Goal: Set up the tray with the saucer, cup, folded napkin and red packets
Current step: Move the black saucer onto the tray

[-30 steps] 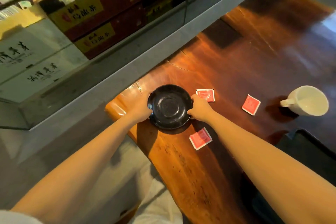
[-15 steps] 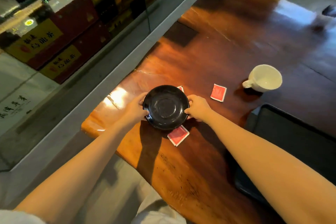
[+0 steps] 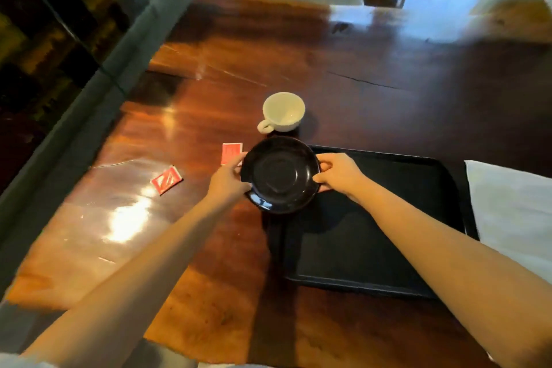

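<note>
I hold a black saucer (image 3: 279,173) in the air with both hands: my left hand (image 3: 228,178) grips its left rim, my right hand (image 3: 339,173) its right rim. The saucer hovers over the far left corner of a black tray (image 3: 388,248) on the wooden table. A white cup (image 3: 283,112) stands just beyond the saucer, handle toward me. One red packet (image 3: 230,152) lies partly behind my left hand, another red packet (image 3: 166,180) further left. A white napkin (image 3: 510,212) lies right of the tray.
The dark wooden table (image 3: 194,248) runs along a glass cabinet with a grey frame (image 3: 74,116) on the left. Bright glare marks the table's left part and far edge. A furniture leg stands on the floor beyond the table.
Both hands have lifted the saucer and carried it right, from among the packets to above the tray's corner. My view has swung right, bringing the tray and napkin into sight.
</note>
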A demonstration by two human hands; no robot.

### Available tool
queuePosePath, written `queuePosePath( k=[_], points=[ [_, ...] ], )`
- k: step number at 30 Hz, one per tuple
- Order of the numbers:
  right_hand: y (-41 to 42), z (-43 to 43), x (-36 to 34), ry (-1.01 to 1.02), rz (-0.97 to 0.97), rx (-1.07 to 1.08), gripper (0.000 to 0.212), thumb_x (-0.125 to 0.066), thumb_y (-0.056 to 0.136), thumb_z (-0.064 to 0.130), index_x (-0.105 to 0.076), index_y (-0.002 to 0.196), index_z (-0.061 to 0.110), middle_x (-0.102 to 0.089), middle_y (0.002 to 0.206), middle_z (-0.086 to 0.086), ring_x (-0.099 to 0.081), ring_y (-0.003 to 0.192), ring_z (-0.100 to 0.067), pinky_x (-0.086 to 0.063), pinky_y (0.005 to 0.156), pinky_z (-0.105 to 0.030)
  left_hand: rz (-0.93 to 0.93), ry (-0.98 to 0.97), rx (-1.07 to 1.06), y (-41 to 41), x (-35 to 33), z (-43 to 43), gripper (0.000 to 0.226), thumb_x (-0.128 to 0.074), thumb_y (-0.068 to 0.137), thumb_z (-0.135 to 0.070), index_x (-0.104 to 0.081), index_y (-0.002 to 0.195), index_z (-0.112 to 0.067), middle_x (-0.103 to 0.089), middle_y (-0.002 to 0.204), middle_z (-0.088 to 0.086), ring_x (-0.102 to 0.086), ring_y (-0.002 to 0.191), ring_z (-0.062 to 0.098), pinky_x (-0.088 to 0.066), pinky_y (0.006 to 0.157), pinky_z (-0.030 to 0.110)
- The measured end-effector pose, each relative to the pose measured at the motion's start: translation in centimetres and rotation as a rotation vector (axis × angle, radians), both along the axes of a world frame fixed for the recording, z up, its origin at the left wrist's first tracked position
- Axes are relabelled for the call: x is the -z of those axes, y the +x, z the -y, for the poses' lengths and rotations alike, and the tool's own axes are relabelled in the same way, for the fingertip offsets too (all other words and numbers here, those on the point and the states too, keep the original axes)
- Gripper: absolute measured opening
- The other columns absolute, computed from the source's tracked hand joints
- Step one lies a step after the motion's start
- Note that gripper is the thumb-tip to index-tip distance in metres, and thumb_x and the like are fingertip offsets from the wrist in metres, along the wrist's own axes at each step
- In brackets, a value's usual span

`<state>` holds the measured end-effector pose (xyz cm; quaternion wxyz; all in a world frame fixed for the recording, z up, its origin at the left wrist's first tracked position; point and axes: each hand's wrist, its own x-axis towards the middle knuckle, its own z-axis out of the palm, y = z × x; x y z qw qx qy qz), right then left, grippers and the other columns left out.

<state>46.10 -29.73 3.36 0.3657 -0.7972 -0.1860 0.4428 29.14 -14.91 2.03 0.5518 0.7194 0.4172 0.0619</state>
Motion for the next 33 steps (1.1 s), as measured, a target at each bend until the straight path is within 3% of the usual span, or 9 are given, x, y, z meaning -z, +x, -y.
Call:
queuePosePath(
  k=[3, 6, 11, 13, 17, 22, 27, 33],
  points=[
    [3.1, 4.7, -0.2, 0.028, -0.056, 0.122, 0.053, -0.055, 0.081, -0.015, -0.053, 0.129, 0.007, -0.065, 0.082, -0.004, -0.066, 0.082, -0.019, -0.060, 0.066, -0.030, 0.006, -0.050, 0.060, 4.3, -0.2, 3.2, 0.072, -0.060, 0.073, 0.015, -0.048, 0.132, -0.023, -0.054, 0.087, -0.004, -0.059, 0.090, 0.023, -0.058, 0.073, 0.040],
    [5.9, 8.7, -0.4, 0.033, -0.046, 0.178, 0.054, -0.056, 0.082, -0.014, -0.052, 0.130, 0.008, -0.068, 0.090, -0.006, -0.068, 0.091, -0.024, -0.058, 0.078, -0.039, 0.026, -0.117, 0.102, 7.7, -0.1, 6.2, 0.072, -0.060, 0.073, 0.015, -0.048, 0.131, -0.025, -0.055, 0.095, 0.002, -0.060, 0.094, 0.024, -0.059, 0.059, 0.031],
    [9.7, 14.3, 0.2, 0.012, -0.021, 0.257, 0.052, -0.056, 0.082, -0.013, -0.053, 0.130, 0.008, -0.068, 0.089, -0.003, -0.067, 0.091, -0.022, -0.058, 0.076, -0.036, -0.004, -0.118, 0.164, 13.0, 0.1, 11.0, 0.070, -0.060, 0.076, 0.012, -0.046, 0.133, -0.025, -0.055, 0.100, 0.001, -0.058, 0.089, 0.017, -0.056, 0.050, 0.022],
    [11.2, 16.2, 0.7, 0.002, -0.019, 0.295, 0.051, -0.055, 0.083, -0.013, -0.053, 0.130, 0.008, -0.069, 0.095, -0.010, -0.067, 0.089, -0.021, -0.058, 0.073, -0.034, -0.023, -0.132, 0.176, 15.0, 0.5, 12.8, 0.070, -0.059, 0.076, 0.013, -0.046, 0.134, -0.025, -0.054, 0.096, 0.000, -0.058, 0.090, 0.019, -0.055, 0.048, 0.021],
    [13.7, 19.5, 1.9, -0.033, -0.027, 0.350, 0.051, -0.056, 0.083, -0.013, -0.052, 0.130, 0.006, -0.068, 0.102, -0.013, -0.067, 0.095, -0.027, -0.057, 0.082, -0.043, -0.071, -0.182, 0.186, 18.4, 1.6, 16.0, 0.071, -0.057, 0.079, 0.015, -0.043, 0.138, -0.023, -0.053, 0.090, -0.002, -0.057, 0.090, 0.020, -0.054, 0.044, 0.020],
    [15.7, 22.3, 3.9, -0.096, -0.059, 0.393, 0.056, -0.057, 0.083, -0.012, -0.044, 0.136, 0.004, -0.061, 0.122, -0.019, -0.064, 0.103, -0.031, -0.057, 0.078, -0.039, -0.135, -0.178, 0.231, 21.2, 3.2, 18.7, 0.069, -0.054, 0.079, 0.016, -0.044, 0.135, -0.023, -0.055, 0.086, -0.005, -0.058, 0.090, 0.021, -0.056, 0.055, 0.028],
    [15.7, 23.0, 5.5, -0.216, 0.163, 0.254, 0.037, -0.055, 0.086, -0.006, -0.055, 0.122, 0.002, -0.066, 0.087, -0.017, -0.066, 0.077, -0.027, -0.056, 0.062, -0.028, -0.211, -0.051, 0.300, 22.5, 4.6, 19.9, 0.069, -0.053, 0.078, 0.014, -0.046, 0.134, -0.024, -0.060, 0.108, 0.003, -0.059, 0.102, 0.024, -0.058, 0.073, 0.042],
    [15.1, 21.9, 6.6, -0.385, 0.406, 0.086, 0.024, -0.055, 0.088, 0.003, -0.053, 0.112, 0.004, -0.062, 0.107, -0.016, -0.061, 0.096, -0.032, -0.051, 0.082, -0.039, -0.250, 0.118, 0.370, 23.0, 5.5, 20.0, 0.062, -0.053, 0.080, 0.007, -0.046, 0.134, -0.023, -0.061, 0.119, 0.006, -0.057, 0.108, 0.027, -0.053, 0.084, 0.044]
  ],
)
